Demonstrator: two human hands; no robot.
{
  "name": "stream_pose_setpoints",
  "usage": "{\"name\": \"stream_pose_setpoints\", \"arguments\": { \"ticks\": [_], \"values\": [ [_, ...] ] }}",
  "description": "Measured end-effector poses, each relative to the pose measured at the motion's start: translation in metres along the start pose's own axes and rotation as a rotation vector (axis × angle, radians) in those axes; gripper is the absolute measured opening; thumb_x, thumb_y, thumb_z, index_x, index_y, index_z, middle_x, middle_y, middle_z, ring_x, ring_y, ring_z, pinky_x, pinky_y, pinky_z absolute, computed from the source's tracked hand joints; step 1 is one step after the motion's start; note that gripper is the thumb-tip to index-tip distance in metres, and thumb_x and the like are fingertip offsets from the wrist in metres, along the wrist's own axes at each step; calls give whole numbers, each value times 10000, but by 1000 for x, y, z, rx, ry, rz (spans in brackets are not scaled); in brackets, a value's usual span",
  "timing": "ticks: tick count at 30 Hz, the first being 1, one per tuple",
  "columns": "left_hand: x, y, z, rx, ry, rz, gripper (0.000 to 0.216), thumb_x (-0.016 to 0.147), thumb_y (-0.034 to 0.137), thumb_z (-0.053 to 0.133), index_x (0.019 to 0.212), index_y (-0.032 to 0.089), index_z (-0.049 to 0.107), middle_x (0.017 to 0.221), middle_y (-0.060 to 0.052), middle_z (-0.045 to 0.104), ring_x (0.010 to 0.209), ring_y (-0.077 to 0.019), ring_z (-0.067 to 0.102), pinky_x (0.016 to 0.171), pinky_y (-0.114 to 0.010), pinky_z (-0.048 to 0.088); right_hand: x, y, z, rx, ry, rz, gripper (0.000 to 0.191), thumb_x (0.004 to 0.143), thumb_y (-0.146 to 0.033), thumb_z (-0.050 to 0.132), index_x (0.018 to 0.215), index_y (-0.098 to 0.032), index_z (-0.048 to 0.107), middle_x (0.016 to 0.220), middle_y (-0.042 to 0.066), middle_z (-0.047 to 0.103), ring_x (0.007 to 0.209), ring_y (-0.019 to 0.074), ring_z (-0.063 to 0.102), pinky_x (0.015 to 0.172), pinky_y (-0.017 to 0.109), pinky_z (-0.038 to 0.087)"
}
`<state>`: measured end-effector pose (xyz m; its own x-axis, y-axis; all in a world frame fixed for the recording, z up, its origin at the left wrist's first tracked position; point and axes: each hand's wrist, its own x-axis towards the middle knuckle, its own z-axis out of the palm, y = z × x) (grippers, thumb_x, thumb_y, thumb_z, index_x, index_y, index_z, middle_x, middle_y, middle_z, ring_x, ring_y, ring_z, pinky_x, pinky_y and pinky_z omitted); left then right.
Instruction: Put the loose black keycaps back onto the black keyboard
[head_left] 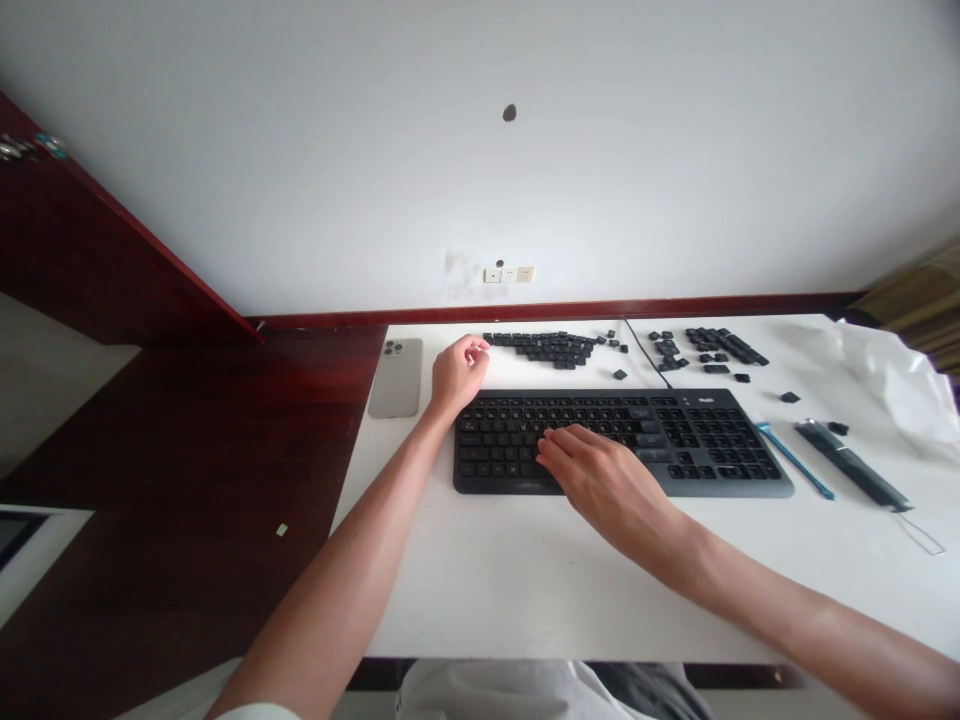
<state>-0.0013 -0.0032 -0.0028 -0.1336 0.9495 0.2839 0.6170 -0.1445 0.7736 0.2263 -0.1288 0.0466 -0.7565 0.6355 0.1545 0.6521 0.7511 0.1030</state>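
Observation:
A black computer keyboard (592, 485) lies on the white table, with keycaps on much of its left part and bare key positions toward the top and right. My right hand (600, 470) rests over its middle, fingers bunched together and fingertips down at the keys; whatever they grip is hidden. Just above the keyboard's top left corner, my left hand (457, 375) has its fingers curled toward the thumb. Its fingertips are at the left end of a group of loose black keycaps (555, 347); I cannot make out whether one is between them.
More loose keycaps (724, 343) lie at the back right. A phone (395, 380) is at the left edge. Right of the keyboard are a blue stick-like tool (796, 460), a dark narrow pouch (855, 468) and a crumpled white plastic bag (900, 375). A cable (646, 355) runs backward.

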Motion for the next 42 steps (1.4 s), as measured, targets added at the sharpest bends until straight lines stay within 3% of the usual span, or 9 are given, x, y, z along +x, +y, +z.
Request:
{"name": "stream_pose_setpoints", "arguments": {
  "ticks": [5,9,14,19,25,31,42],
  "values": [
    [-1,1,-1,4,5,-8,175,869,188,570,916,232,732,827,0,730,726,-164,614,673,-276,407,-6,0,17,48,157,64,190,991,-76,559,899,-148,710,889,85,712,771,225,632,699,370,485],
    [-1,2,-3,-3,-2,-11,176,867,186,569,924,231,729,833,2,731,727,-160,613,672,-269,402,-9,13,24,310,256,96,199,1043,-188,543,996,-155,733,973,94,744,871,220,675,758,353,539],
    [0,1,-2,-10,-26,-10,177,879,192,566,938,228,728,862,-10,740,734,-163,618,663,-266,401,-2,39,13,539,183,102,211,1043,-256,558,1016,-203,761,961,59,765,880,206,699,769,341,567],
    [0,1,-2,-12,-17,6,183,877,179,561,927,233,729,807,5,717,709,-160,605,660,-268,396,30,77,7,411,233,163,217,1025,-273,569,1003,-192,770,1009,78,779,958,249,702,838,387,562],
    [1,3,-2,-10,-14,-11,169,884,180,565,903,229,726,736,14,673,672,-155,589,653,-266,389,84,114,30,218,237,191,188,963,-192,625,1048,-175,792,1094,101,774,1067,305,646,917,438,533],
    [2,2,0,-5,-6,2,159,886,174,573,906,226,723,736,14,676,673,-155,593,655,-268,396,110,118,49,158,226,135,192,949,-222,668,1063,-161,810,1076,116,768,1045,308,615,946,441,504],
    [2,2,-1,-10,0,4,164,882,177,576,895,235,729,749,8,683,689,-162,601,656,-273,401,123,115,50,268,157,82,142,888,-110,697,866,-186,815,890,89,791,964,291,632,888,401,519]
  ]
}}
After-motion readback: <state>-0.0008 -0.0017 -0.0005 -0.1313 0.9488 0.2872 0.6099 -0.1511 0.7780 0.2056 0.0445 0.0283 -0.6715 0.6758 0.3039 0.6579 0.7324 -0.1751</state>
